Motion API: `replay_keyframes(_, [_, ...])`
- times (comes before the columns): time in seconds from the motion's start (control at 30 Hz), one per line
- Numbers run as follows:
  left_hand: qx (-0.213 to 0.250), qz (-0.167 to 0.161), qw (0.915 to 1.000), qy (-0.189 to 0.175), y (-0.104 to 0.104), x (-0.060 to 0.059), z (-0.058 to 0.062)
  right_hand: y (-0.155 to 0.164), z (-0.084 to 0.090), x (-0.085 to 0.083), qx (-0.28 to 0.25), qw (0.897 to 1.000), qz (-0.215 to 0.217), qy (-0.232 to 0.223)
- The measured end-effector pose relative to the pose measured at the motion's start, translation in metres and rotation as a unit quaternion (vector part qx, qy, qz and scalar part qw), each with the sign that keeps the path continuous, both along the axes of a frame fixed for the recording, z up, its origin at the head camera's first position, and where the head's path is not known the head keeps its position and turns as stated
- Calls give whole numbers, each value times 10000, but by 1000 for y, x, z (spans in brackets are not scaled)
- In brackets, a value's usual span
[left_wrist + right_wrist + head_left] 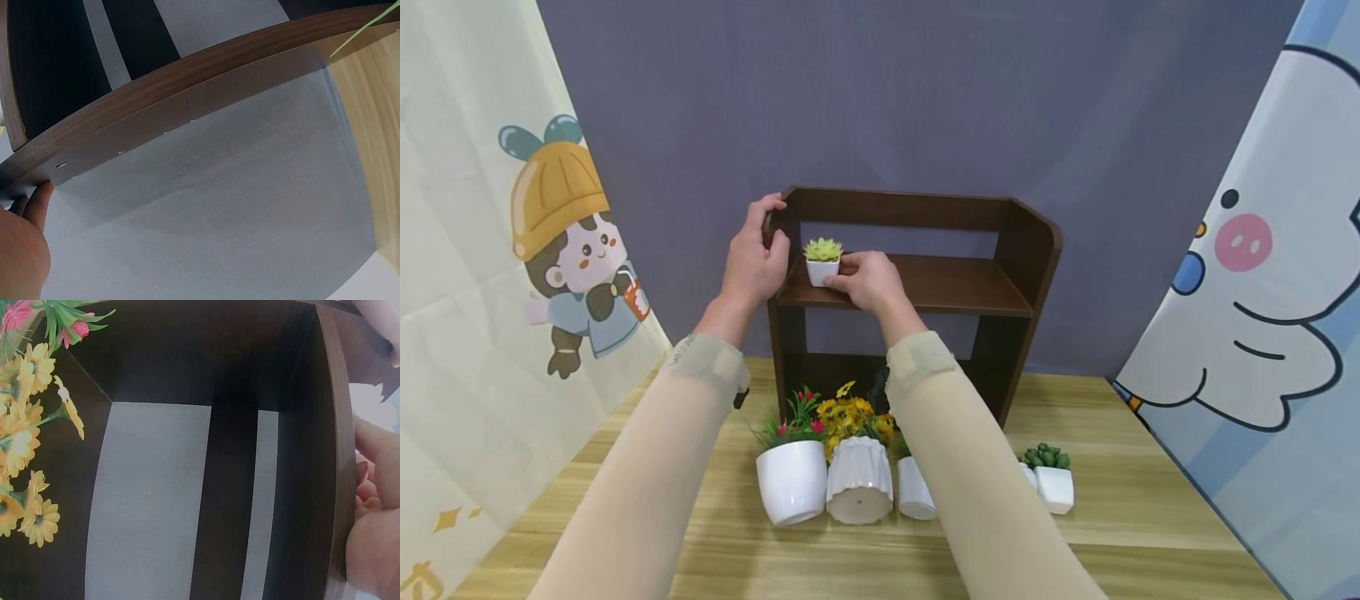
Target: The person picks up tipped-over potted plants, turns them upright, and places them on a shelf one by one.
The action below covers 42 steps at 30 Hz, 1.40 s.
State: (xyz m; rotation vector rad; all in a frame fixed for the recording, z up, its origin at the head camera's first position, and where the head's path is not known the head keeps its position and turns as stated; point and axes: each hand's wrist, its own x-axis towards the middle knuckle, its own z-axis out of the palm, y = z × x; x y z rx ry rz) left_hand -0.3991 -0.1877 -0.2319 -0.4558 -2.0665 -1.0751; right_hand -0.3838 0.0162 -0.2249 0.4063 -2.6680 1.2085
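Observation:
A dark brown wooden shelf (970, 292) stands at the back of the table. On its upper board, near the left end, sits a small white pot with a yellow-green succulent (823, 259). My right hand (863, 280) holds this pot from the right side, fingers curled on it. My left hand (756, 254) grips the shelf's left side panel at its top corner. In the left wrist view my thumb (39, 199) presses the panel's edge (187, 94). The right wrist view shows my fingers (375, 481) at the board's front edge (340, 456).
In front of the shelf on the wooden table (1150, 508) stand a round white pot with pink flowers (792, 475), a ribbed white pot with yellow flowers (859, 475), another white pot (914, 490) and a small square pot with a green succulent (1052, 479). Printed curtains hang left and right.

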Motion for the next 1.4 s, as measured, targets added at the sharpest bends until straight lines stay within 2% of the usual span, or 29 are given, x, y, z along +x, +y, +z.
replay_keyframes(0.43, [-40,14,10000,-2,1,1,-1,-2,0,1,-17,9999,-121,-66])
replay_keyframes(0.83, [-17,9,10000,-54,1,2,-1,5,-1,1,-233,9996,23,-156])
replay_keyframes(1.03, [-5,43,10000,-60,-2,4,-1,13,-1,8,-555,9979,192,-272])
replay_keyframes(1.2, [-62,68,9999,-50,-3,5,-1,28,-4,17,-1090,9924,511,-264])
replay_keyframes(1.4, [-106,22,9999,-82,0,2,-1,57,-10,37,-1522,9853,757,-175])
